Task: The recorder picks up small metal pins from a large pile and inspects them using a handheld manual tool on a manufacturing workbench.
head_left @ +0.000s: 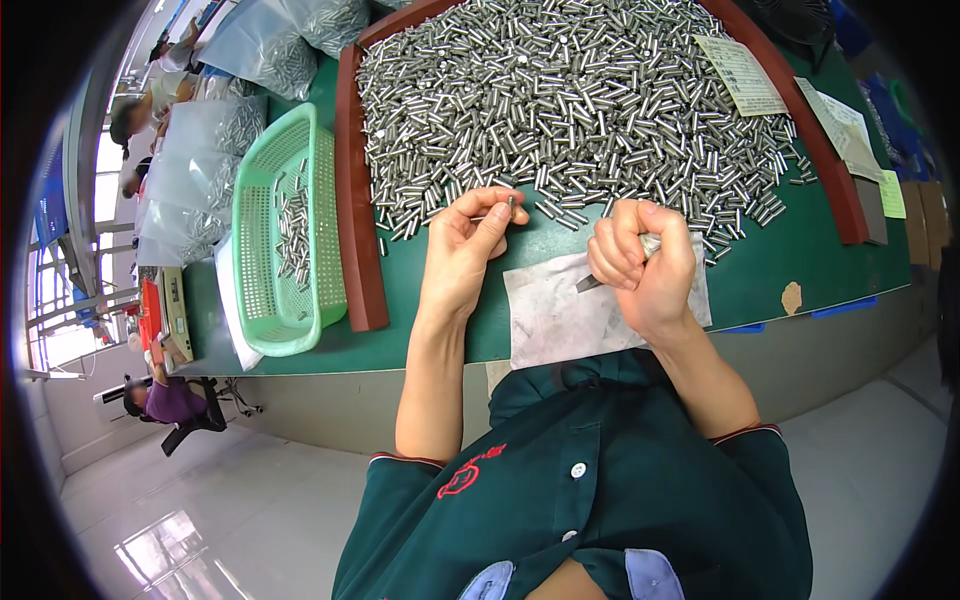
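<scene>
My left hand (463, 250) is closed in a pinch, holding one small metal pin (512, 202) upright between thumb and forefinger. My right hand (655, 275) is a fist around a tool with a pale handle (652, 243). A dark, narrow tip (588, 284) sticks out of that fist toward the left, and the rest of the tool is hidden by the fingers. Under the right hand a smudged white cloth or paper sheet (550, 325) lies at the table's near edge. Just beyond both hands spreads a large heap of shiny metal pins (560, 110).
Red-brown rails (358, 240) border the heap on the green table (440, 345). At left stand a green plastic basket (322, 250) with some pins in it, clear bags (190, 150) of pins and a scale (176, 315). Paper slips (740, 75) lie at right. Other people sit farther left.
</scene>
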`<control>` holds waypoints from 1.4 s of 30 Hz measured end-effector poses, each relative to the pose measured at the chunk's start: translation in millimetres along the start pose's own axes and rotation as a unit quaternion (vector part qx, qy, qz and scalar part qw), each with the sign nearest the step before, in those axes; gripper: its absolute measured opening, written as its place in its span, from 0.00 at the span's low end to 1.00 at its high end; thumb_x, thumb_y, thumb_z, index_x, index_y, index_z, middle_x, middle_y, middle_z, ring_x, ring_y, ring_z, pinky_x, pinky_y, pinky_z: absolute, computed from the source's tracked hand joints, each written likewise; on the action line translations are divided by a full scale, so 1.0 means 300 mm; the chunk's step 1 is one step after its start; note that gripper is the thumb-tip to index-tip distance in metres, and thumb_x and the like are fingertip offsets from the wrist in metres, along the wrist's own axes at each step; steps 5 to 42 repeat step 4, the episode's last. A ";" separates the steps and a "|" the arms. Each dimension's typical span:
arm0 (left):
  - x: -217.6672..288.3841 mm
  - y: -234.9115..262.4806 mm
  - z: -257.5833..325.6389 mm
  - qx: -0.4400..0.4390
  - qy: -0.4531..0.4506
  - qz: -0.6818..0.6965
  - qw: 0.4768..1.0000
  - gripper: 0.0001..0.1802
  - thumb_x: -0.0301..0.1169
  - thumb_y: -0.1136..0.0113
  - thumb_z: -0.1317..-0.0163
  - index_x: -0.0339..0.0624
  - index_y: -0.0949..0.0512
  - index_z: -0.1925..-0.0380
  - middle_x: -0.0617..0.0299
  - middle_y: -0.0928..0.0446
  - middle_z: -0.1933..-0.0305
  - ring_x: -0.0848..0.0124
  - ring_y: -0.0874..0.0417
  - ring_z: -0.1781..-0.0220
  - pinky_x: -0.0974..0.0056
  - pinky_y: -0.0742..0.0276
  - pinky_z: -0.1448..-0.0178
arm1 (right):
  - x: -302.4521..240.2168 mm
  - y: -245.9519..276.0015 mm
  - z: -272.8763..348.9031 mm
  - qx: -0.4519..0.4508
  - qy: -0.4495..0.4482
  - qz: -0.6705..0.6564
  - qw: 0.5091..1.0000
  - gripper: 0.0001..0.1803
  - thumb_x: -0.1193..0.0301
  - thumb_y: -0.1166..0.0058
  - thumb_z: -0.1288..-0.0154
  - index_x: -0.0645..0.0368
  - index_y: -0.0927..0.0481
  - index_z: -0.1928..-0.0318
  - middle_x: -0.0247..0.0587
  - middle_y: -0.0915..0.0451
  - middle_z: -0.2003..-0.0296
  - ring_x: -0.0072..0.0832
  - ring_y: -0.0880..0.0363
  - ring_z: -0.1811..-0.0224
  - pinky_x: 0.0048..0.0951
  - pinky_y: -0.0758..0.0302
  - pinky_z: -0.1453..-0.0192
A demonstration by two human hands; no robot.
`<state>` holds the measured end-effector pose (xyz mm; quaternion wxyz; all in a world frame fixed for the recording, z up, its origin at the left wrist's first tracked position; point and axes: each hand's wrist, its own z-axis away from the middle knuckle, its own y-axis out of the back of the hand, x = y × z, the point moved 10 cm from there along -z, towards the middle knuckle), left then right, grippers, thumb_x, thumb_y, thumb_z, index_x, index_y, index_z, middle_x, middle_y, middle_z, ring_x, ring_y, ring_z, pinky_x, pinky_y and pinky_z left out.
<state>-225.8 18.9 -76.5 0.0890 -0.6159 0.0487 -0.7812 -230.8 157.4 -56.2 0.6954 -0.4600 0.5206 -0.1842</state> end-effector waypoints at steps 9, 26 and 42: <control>-0.012 -0.012 -0.009 -0.042 0.017 0.121 0.992 0.11 0.26 0.51 0.41 0.34 0.29 0.59 0.58 0.26 0.71 0.86 0.46 0.85 0.79 0.50 0.82 | 0.000 0.003 -0.001 0.002 0.000 0.002 1.000 0.19 0.65 0.71 0.40 0.55 0.44 0.87 0.27 0.47 0.93 0.14 0.56 0.91 0.18 0.56 0.86; -0.012 -0.012 -0.009 -0.042 0.017 0.121 0.992 0.11 0.26 0.51 0.41 0.34 0.29 0.59 0.58 0.26 0.71 0.86 0.46 0.85 0.79 0.50 0.82 | 0.000 0.003 -0.001 0.002 0.000 0.002 1.000 0.19 0.65 0.71 0.40 0.55 0.44 0.87 0.27 0.47 0.93 0.14 0.56 0.91 0.18 0.56 0.86; -0.012 -0.012 -0.009 -0.042 0.017 0.121 0.992 0.11 0.26 0.51 0.41 0.34 0.29 0.59 0.58 0.26 0.71 0.86 0.46 0.85 0.79 0.50 0.82 | 0.000 0.003 -0.001 0.002 0.000 0.002 1.000 0.19 0.65 0.71 0.40 0.55 0.44 0.87 0.27 0.47 0.93 0.14 0.56 0.91 0.18 0.56 0.86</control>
